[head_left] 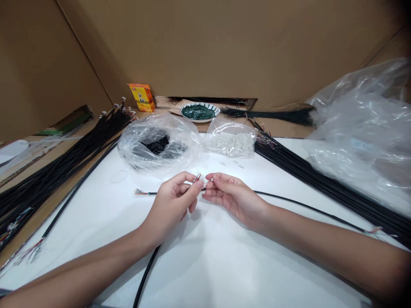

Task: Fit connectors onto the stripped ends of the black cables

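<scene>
My left hand (175,201) pinches the stripped end of a black cable (146,273), its thin wire tips (199,176) sticking up between thumb and forefinger. My right hand (231,194) is closed in a pinch right beside them, holding a tiny white connector (208,179) against the wire tips. The cable runs down from my left hand toward the near edge of the white table (208,256). Another black cable (308,207) lies across the table behind my hands, with coloured wires at its left end (138,192).
A clear bag of black parts (159,143) and a clear bag of white connectors (231,141) lie behind my hands. Bundles of black cables lie at left (64,162) and right (321,179). A dish of green bits (199,112), an orange box (141,96) and a large plastic bag (362,128) stand farther back.
</scene>
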`<action>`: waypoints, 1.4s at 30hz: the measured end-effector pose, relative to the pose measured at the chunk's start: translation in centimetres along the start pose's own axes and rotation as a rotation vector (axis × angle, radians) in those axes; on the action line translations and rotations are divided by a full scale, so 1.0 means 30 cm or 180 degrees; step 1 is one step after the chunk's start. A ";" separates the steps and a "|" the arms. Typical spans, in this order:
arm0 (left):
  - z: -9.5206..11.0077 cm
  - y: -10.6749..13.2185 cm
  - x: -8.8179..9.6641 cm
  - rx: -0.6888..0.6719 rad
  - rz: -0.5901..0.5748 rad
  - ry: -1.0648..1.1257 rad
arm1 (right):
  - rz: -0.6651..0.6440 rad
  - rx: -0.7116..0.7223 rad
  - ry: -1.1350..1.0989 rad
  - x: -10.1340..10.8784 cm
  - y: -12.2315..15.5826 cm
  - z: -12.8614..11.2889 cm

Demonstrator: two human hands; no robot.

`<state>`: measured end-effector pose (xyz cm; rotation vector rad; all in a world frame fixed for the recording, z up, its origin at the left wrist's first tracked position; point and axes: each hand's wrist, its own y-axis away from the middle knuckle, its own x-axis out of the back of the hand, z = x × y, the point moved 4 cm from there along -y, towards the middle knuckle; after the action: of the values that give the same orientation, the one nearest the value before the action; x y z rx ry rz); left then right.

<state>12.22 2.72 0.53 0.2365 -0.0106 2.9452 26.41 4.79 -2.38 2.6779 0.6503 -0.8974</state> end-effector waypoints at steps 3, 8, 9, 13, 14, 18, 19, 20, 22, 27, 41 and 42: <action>-0.001 0.002 -0.001 0.0028 -0.0005 0.0041 | 0.0006 0.0009 0.0009 -0.006 0.005 0.000; -0.004 0.004 0.000 0.0041 -0.0128 0.0134 | -0.0033 0.0244 0.0064 -0.004 0.007 -0.005; -0.004 0.003 0.000 0.0026 -0.0154 0.0160 | -0.0059 0.0286 0.0070 -0.004 0.006 -0.005; -0.003 0.001 -0.006 0.0088 -0.0247 0.0335 | -0.0065 0.0370 0.0080 -0.003 0.004 -0.002; -0.003 0.000 -0.009 0.0152 -0.0258 0.0427 | -0.0051 0.0394 0.0084 -0.004 0.004 -0.003; -0.010 0.001 -0.022 0.0540 -0.0357 0.1011 | 0.0022 0.0444 0.0156 -0.011 0.008 -0.008; -0.012 0.002 -0.025 0.0634 -0.0401 0.1155 | 0.0062 0.0460 0.0193 -0.011 0.009 -0.010; -0.014 0.003 -0.027 0.0710 -0.0437 0.1277 | 0.0106 0.0480 0.0234 -0.010 0.011 -0.012; -0.016 0.005 -0.030 0.0802 -0.0487 0.1426 | 0.0191 0.0514 0.0314 -0.006 0.013 -0.013; -0.022 0.014 -0.041 0.1157 -0.0522 0.1671 | 0.0266 0.0607 0.0424 -0.002 0.013 -0.014; -0.047 0.049 -0.063 0.2105 -0.0750 0.2879 | 0.0235 0.0488 0.0697 -0.013 0.012 -0.007; -0.050 0.050 -0.064 0.2149 -0.0756 0.2945 | 0.0219 0.0477 0.0671 -0.013 0.011 -0.006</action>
<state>13.57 0.93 -1.26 -0.9595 1.0338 2.4300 26.38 4.42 -1.96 2.9372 0.5491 -0.6765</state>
